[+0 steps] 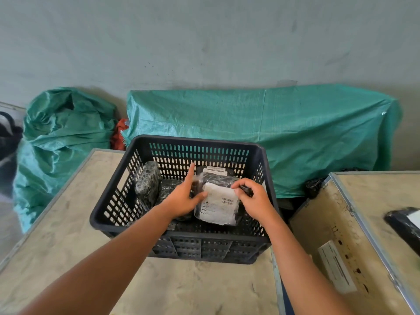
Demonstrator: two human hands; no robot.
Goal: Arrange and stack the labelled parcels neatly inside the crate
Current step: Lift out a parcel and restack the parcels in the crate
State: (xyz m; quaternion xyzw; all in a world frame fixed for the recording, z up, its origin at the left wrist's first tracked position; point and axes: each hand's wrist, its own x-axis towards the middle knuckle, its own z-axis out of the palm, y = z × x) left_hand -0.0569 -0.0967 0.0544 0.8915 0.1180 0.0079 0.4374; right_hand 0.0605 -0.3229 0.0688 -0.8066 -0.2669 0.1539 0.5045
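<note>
Parcels fill the dark slotted crate [145, 139], which sits on a pale wooden case with metal edging [68, 223]. Inside the crate, toward its right half, lies a black-wrapped parcel with a large white label [219, 206] facing up and tilted toward the crate's near wall. The right hand [253, 200] is curled over this parcel's right upper corner, fingers folded down and pinching the black wrap at the edge. The left hand [183, 196] is spread loosely on the parcel's left side, thumb resting on the label's edge and the forefinger stretched out, pointing to the crate's far wall. Behind the held parcel, against the crate's far wall, a second labelled parcel [216, 170] shows its narrow white sticker. In the crate's left half, a black parcel in bubble wrap [147, 183] stands upright, leaning at the left wall, with another dark wrapped bundle [169, 189] low between it and the left hand. Right of the crate stands a second wooden case [363, 201], with a black parcel [402, 226] lying on its top. Beyond the crate, green woven sheeting [272, 123] drapes along the grey wall.
</note>
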